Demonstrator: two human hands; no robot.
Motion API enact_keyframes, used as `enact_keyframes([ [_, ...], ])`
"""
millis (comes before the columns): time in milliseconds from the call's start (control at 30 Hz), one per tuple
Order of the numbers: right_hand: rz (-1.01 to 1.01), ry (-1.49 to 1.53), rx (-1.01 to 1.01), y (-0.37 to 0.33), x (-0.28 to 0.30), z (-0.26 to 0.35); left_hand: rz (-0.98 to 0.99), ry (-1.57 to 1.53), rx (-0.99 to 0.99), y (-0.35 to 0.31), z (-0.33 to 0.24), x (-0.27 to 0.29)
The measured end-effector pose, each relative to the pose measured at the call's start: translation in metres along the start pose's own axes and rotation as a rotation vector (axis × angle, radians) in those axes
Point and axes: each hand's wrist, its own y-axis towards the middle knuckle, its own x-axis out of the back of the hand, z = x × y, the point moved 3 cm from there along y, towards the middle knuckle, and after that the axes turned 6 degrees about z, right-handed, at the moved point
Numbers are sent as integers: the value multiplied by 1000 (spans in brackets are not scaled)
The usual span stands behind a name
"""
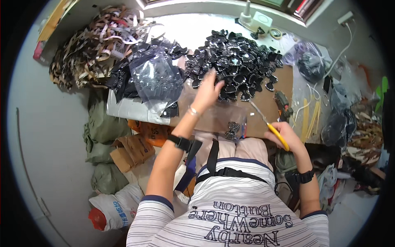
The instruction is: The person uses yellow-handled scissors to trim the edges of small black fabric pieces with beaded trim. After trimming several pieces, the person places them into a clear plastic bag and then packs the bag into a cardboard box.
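Observation:
A big heap of black, bow-like pieces (242,61) edged with shiny beads lies across the work table. My left hand (208,91) reaches to the near left side of this heap, thumb and fingers apart, with nothing visible between them. My right hand (288,136), at the table's front right edge, is closed around a yellow-handled tool (278,135) with a slim metal shaft angled toward the heap. A clear plastic bag (216,115) lies flat below my left hand. By its lower right corner sits a single dark sparkly bow (232,130).
A filled clear bag (154,78) and tangled strips (98,47) occupy the left side. A dark glue gun (283,103), pale yellow sticks (312,121) and a tape roll (275,33) are on the right. A cardboard box (132,151) and green sacks (108,123) stand lower left.

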Motion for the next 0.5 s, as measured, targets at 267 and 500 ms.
enact_keyframes([
  [267,-234,243,-91,-19,3,-29,1074,276,257,-97,5,-120],
  [500,-252,250,-133,-22,-12,-46,724,124,417,-144,-9,-159],
])
